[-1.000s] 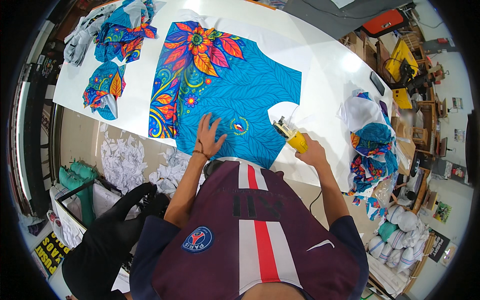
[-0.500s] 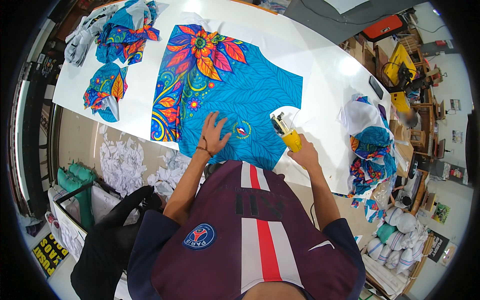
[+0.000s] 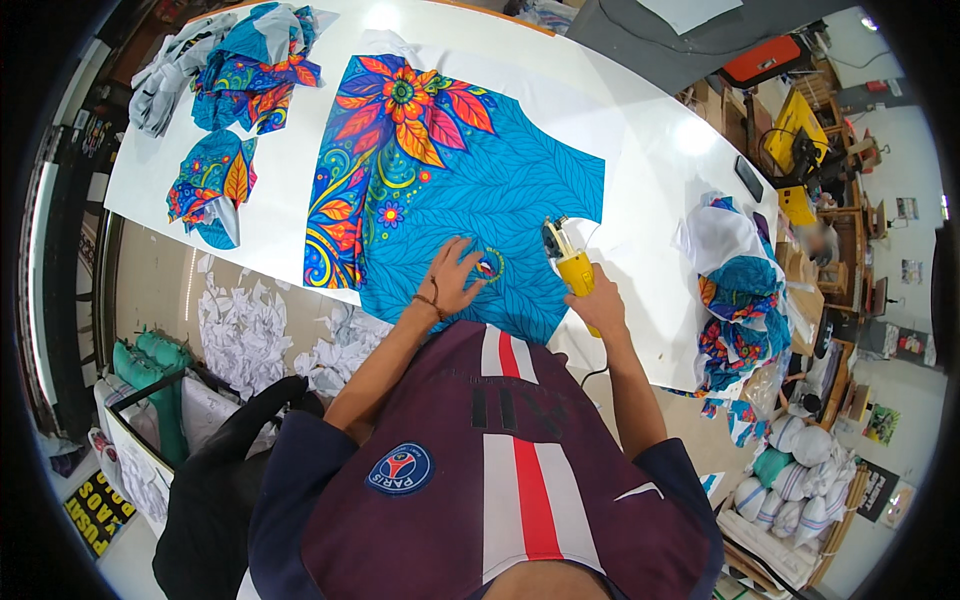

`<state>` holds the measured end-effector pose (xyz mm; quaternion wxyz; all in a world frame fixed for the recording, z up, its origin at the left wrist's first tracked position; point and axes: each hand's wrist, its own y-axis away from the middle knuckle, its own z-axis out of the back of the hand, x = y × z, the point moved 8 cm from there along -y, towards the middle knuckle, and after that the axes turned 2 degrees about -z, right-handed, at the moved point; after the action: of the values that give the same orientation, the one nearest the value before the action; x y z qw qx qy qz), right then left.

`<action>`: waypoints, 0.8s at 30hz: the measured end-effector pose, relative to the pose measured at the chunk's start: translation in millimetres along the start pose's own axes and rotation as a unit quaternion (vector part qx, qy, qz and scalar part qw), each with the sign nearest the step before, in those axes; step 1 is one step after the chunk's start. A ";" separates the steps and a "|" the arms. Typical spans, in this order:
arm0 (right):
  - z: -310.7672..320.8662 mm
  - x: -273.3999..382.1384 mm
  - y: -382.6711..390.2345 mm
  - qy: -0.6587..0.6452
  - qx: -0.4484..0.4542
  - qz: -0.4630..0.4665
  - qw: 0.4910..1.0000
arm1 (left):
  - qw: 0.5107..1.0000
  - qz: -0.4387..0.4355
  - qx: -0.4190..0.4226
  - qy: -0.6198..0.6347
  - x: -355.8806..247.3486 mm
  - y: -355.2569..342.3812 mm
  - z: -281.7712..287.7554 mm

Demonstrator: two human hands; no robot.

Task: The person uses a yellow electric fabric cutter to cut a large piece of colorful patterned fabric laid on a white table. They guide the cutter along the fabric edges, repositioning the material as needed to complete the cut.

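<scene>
A blue leaf-patterned fabric panel (image 3: pixel 500 190), with orange and pink flowers down its left side, lies flat on the white table. My left hand (image 3: pixel 455 277) rests on it with fingers spread, beside a small round emblem (image 3: pixel 489 265) printed on the cloth. My right hand (image 3: pixel 600 300) is wrapped round the yellow body of an electric fabric cutter (image 3: pixel 576 273). The cutter's metal head is at the curved notch in the panel's right edge, over the cloth's border. Whether the blade touches the cloth cannot be made out.
White table (image 3: pixel 640 300) spans the view. Crumpled printed fabric pieces (image 3: pixel 240 80) lie at the far left, with another bunch (image 3: pixel 212 185) nearer. More printed fabric (image 3: pixel 740 290) is heaped at the right edge, near a phone (image 3: pixel 748 177). White scraps (image 3: pixel 245 330) cover the floor at left.
My left hand has slid right across the cloth toward the emblem. The cutter has turned more upright and its head has shifted slightly along the notch; my right hand moved with it.
</scene>
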<state>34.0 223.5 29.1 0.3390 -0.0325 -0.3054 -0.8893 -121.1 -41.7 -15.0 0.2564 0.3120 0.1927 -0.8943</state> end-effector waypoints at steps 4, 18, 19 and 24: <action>0.2 6.0 -3.0 -0.014 -0.006 -0.001 1.000 | 0.999 -0.025 -0.001 0.048 -18.6 -9.7 -3.1; 17.3 -6.6 -4.8 0.004 -0.006 0.047 0.999 | 0.955 -0.152 0.254 -0.009 -112.6 -16.3 -111.4; 20.9 -13.9 -3.8 0.013 0.000 0.047 0.999 | 0.949 -0.177 0.260 -0.031 -118.0 -14.1 -117.6; 28.3 -64.8 10.6 0.013 0.026 0.051 0.998 | 0.944 -0.169 0.275 -0.065 -103.7 -15.9 -136.4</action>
<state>86.2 271.1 40.4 0.3888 -0.0279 -0.3218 -0.8628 2.3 74.9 -43.7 0.0179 0.2747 -0.0274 -0.9610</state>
